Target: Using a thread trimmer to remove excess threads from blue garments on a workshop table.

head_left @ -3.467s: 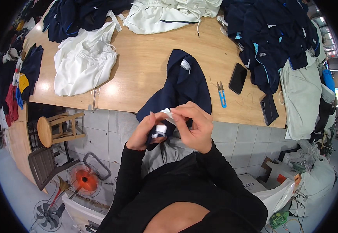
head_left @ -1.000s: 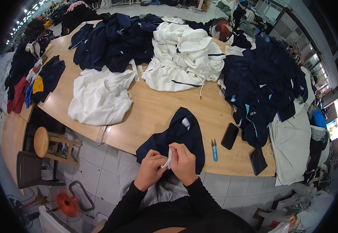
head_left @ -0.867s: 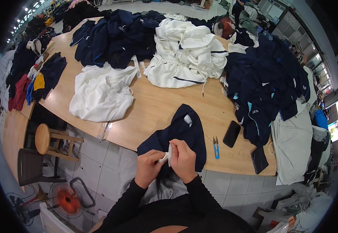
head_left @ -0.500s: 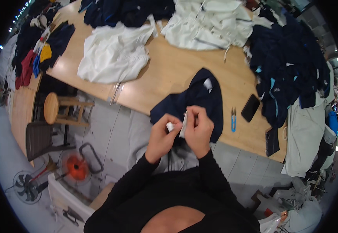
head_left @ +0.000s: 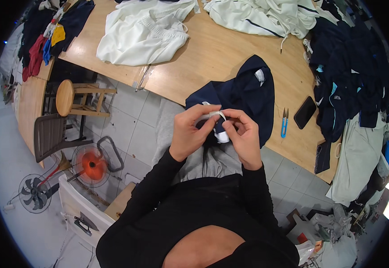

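Over the near edge of the table, my left hand pinches a narrow white strip between thumb and fingers. Its other side is pinched by my right hand, so the strip bends between the two. A wider white piece hangs just below my fingertips; whether it belongs to the strip I cannot tell. Behind my hands, a navy garment lies bunched on the wooden table, with a white label showing on it. Part of the garment is hidden by my hands.
Blue-handled thread snips, a black phone and a dark fabric strip lie to the right. White garments and a navy clothes pile surround the work area. At left stand a stool, a chair and an orange-centred fan.
Both hands have changed their pinch, and the white strip now curves between them with a white piece hanging lower. The view has shifted, so the table things sit higher and further right.
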A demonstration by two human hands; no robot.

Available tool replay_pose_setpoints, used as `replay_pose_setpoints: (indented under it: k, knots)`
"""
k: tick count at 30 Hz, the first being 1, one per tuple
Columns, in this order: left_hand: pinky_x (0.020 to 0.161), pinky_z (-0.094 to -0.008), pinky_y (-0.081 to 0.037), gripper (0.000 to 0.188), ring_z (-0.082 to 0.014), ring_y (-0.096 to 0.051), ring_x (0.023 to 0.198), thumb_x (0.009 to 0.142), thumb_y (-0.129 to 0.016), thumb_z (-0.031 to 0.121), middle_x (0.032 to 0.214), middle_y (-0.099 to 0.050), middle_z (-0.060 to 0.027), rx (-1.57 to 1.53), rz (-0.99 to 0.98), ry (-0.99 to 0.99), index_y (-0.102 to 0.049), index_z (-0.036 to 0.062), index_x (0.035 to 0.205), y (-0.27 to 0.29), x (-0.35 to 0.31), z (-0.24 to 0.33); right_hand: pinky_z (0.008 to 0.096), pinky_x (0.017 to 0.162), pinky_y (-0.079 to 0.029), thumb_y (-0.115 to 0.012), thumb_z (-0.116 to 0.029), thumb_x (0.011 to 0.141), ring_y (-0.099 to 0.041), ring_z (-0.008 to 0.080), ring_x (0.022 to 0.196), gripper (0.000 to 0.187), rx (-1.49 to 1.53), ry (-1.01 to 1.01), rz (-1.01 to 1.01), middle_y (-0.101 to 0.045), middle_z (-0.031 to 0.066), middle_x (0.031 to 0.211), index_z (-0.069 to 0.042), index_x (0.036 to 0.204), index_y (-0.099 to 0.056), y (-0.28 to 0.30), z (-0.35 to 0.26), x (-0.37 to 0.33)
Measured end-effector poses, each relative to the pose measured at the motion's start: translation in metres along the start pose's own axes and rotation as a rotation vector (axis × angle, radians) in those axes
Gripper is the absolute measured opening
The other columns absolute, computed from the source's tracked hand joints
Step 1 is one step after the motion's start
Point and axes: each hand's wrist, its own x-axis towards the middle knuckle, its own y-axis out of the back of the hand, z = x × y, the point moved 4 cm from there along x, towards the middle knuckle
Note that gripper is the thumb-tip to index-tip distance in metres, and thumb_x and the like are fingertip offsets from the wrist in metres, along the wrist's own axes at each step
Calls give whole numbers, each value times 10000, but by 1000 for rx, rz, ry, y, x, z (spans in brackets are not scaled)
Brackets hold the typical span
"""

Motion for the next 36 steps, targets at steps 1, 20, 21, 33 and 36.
replay_pose_setpoints:
  k: [1, 20, 21, 33, 36]
  knots:
    - [726, -300, -584, 214, -221, -785, 867, 924, -792, -20, 965, -789, -124, 20, 39, -13, -802, 19, 1135, 0, -2, 1, 218, 795, -549, -745, 40, 1007, -675, 70, 852, 200, 40, -60, -59, -742, 52, 1031, 44, 1205, -715, -2, -1, -5]
    - [690, -264, -513, 130, -93, -656, 797, 959, -813, 16, 931, -757, -27, -103, -28, 276, -793, 12, 1088, 2, -16, -19, 249, 615, -434, -655, 199, 875, -517, 68, 725, 373, -350, 253, -40, -741, 49, 1000, 8, 1185, -741, 2, -10, 0]
    - [708, -255, -506, 113, -66, -634, 815, 984, -808, 38, 916, -755, -4, -387, -78, 501, -789, -2, 1088, -1, -21, -28, 259, 629, -455, -657, 193, 870, -550, 102, 719, 355, -437, 311, -65, -742, 66, 987, 0, 1153, -750, 0, -18, -1]
    - [868, -254, -485, 263, -64, -614, 974, 1109, -691, 184, 1158, -743, 8, -1030, -354, 765, -745, 37, 1321, 2, -32, -47, 313, 763, -571, -689, 164, 892, -743, 267, 896, 287, -547, 460, -54, -755, 128, 1054, -12, 1100, -780, -8, -14, -8]
    - [942, -297, -528, 270, -119, -691, 1080, 1107, -685, 186, 1224, -763, -32, -1061, -350, 750, -734, 30, 1321, -5, -33, -44, 315, 776, -574, -736, 124, 892, -743, 266, 901, 269, -556, 519, -8, -753, 138, 1058, -10, 1119, -784, -3, -18, -11]
